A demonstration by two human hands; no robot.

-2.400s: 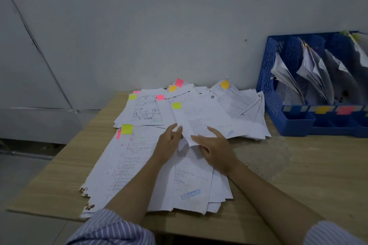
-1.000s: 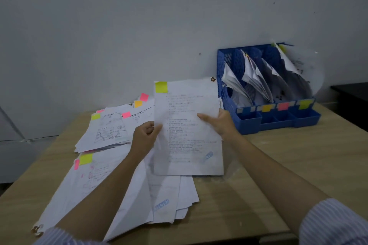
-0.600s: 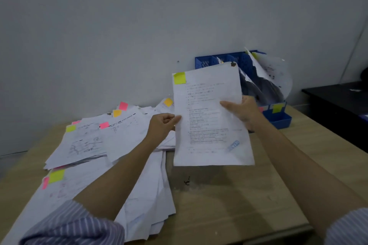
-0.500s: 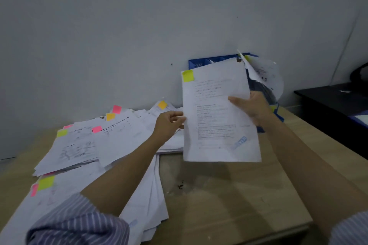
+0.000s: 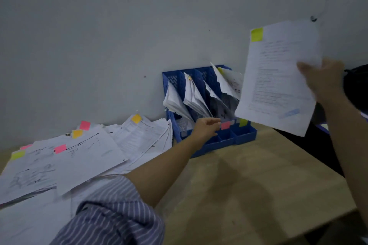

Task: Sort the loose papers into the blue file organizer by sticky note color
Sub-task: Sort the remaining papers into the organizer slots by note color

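Blurring R hand (image 5: 323, 82) w/ sheet (image 5: 278, 77), organizer (image 5: 235, 139) part-hidden

A shirt sleeve (image 5: 117, 215) with thin white stripes on a blue-grey ground is worn on the left arm. The cloth is seen bunched in folds just above the elbow, so that the forearm (image 5: 159, 167) and the left hand (image 5: 206, 126) are left bare. The right forearm (image 5: 346, 145) and right hand (image 5: 322, 79) are likewise left uncovered. The picture is blurred, so finer details cannot be made out.
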